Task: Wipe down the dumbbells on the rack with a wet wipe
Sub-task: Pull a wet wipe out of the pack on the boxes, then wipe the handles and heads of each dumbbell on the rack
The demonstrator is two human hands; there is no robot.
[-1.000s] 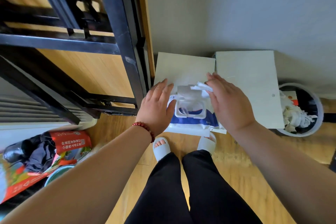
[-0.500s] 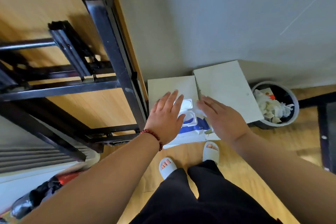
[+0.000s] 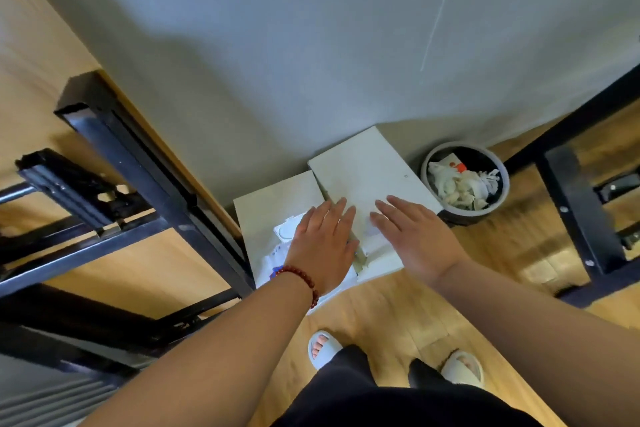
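Left hand [image 3: 322, 246] now flat over the soft wipes pack [image 3: 274, 258].

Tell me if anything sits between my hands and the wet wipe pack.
Nothing visible does. The left hand lies right over the wet wipe pack, covering most of it, and the right hand is spread beside it above the pale box. No other object comes between them.

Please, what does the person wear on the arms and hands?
Both forearms are bare, with no sleeves in view. The left hand has a bracelet of round dark red beads at its wrist. The right hand wears nothing. No glove, ring or watch shows on either.
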